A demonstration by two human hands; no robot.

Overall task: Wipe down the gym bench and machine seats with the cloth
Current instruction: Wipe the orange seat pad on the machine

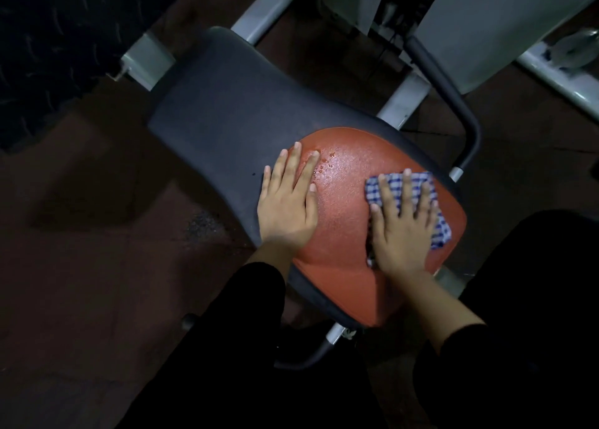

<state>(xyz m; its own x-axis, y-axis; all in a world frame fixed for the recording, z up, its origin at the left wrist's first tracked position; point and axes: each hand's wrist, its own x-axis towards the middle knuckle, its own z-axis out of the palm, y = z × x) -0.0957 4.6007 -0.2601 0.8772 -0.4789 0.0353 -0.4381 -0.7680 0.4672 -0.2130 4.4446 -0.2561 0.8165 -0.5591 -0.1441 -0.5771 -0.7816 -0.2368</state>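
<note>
1. The seat (pixel 340 221) has an orange centre and a dark surround.
2. The right hand (pixel 402 224), fingers spread flat, presses the checked cloth (pixel 439 231) on the seat's right side.
3. The left hand (pixel 288 202) lies flat, fingers straight, on the seat's left edge.

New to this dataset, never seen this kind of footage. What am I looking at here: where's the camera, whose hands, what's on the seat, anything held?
There is no robot here. One wide-angle camera sits on a person's head and looks down at their own two hands. Below is a gym machine seat, dark grey with an orange-red panel that looks wet, with droplets near the middle. The left hand lies flat on the seat with straight fingers and holds nothing. The right hand presses a blue and white checked cloth flat against the orange-red panel, fingers spread. Grey metal frame tubes surround the seat.
</note>
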